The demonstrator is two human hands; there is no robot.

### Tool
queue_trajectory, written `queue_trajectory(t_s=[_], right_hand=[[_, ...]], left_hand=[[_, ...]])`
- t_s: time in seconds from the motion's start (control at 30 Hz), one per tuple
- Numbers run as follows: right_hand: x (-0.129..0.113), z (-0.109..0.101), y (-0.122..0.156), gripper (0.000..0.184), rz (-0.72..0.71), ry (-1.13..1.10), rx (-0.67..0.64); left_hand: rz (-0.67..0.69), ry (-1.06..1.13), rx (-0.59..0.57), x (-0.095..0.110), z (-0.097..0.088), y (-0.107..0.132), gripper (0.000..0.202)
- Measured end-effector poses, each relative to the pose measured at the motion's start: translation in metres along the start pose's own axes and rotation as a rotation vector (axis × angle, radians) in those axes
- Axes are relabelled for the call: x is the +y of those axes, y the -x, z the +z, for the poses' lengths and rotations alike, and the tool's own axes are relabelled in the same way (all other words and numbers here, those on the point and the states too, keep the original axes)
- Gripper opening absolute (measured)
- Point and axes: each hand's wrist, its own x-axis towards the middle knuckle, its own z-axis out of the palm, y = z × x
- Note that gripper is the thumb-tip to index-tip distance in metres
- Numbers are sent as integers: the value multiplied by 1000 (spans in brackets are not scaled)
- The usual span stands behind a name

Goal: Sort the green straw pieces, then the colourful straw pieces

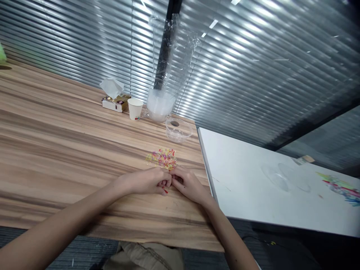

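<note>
My left hand (149,180) and my right hand (189,183) rest on the wooden table (62,150), fingertips pressed together in a pinch just below a small pile of colourful little plastic pieces (162,158). The fingers of both hands are curled. A tiny red piece (165,191) shows under the left fingertips; what the fingers grip is too small to make out.
A clear plastic bowl (178,129) sits beyond the pile. Farther back stand a white paper cup (135,108), a tissue box (114,98) and a bagged stack of clear bowls (163,93). A white table (253,180) adjoins on the right, with colourful pieces (341,186).
</note>
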Motion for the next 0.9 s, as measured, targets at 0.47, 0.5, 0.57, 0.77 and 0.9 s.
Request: queue_trajectory(t_s=[0.47, 0.5, 0.57, 0.77, 0.9], right_hand=[[0, 0, 1, 19, -5, -17, -5], [0, 0, 1, 19, -7, -15, -6], [1, 0, 0, 19, -6, -10, -9], [0, -1, 1, 20, -3, -17, -8], [-2, -1, 1, 20, 9, -35, -10]], left_hand=[[10, -11, -5, -1, 0, 0, 13], [4, -10, -8, 0, -1, 0, 14], [-8, -13, -14, 2, -1, 1, 15], [-43, -29, -32, 7, -3, 1, 15], [-52, -24, -28, 8, -4, 1, 14]])
